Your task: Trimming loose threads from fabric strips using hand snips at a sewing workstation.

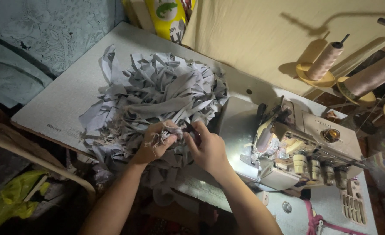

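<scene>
Counter (62,104): a pale speckled board running from the far left to the near right, its bare part lying left of the heap. Heap of grey fabric strips (157,91): a loose, tangled pile at the middle of the counter, its near edge spilling over the counter's front. Sewing machine (288,148): cream-coloured, set just right of the heap, with a row of round tension knobs along its near face. Thread cones (325,61): beige, standing upright on stands at the far right, well apart from the hands. Yellow plastic bag (11,200): on the floor at the near left, below the counter. Left hand (154,146): closed around a bunch of grey strips at the near edge of the heap, fingers curled tight. Right hand (207,150): just beside the left hand, fingers narrowed and pinching the same bunch, together with a small dark object (191,129) whose kind cannot be told. Pink cord (316,219): lying on the counter at the near right.
</scene>
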